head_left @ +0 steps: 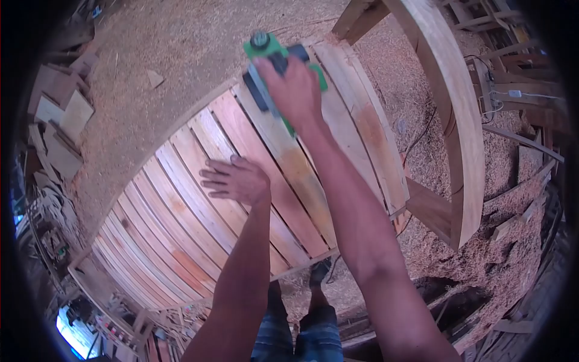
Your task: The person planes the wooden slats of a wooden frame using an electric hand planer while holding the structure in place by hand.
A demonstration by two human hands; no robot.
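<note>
A green and black power tool (pixel 260 84) rests on the slatted wooden panel (pixel 181 208), close to its far edge. My right hand (pixel 295 90) is wrapped round the tool's black handle. Lower and to the left, my left hand (pixel 238 181) lies on the slats with its fingers spread, holding nothing. Dark gaps separate the pale and reddish boards, and some boards carry orange-brown patches. The underside of the tool is hidden.
A curved wooden frame (pixel 461 120) stands at the right end of the panel. Wood shavings (pixel 494 253) cover the ground. Offcuts (pixel 63 120) are piled at the left. A dark cable (pixel 422 134) runs beyond the panel's right end.
</note>
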